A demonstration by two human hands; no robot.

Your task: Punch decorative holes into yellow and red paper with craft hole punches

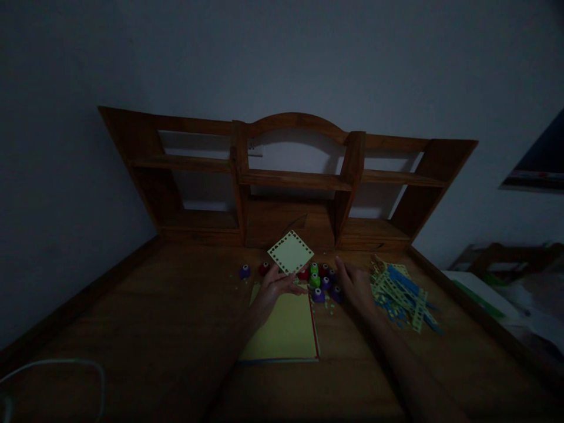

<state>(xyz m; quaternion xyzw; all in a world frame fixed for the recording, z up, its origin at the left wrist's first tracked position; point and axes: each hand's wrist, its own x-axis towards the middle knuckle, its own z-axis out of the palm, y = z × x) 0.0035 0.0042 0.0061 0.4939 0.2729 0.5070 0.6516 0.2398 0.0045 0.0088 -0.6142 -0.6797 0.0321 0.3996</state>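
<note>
My left hand holds up a small pale yellow paper square with holes punched along its edges, pinched at its lower corner. Under that hand lies a stack of yellow paper sheets on the wooden desk. My right hand rests on the desk with fingers stretched toward a cluster of small craft punches, purple, green and red, and holds nothing. A purple punch and a red one stand apart on the left.
A heap of yellow and blue paper strips lies to the right of my right hand. A wooden shelf unit stands at the back of the desk against the wall. A white cable loops at the desk's near left. The scene is dim.
</note>
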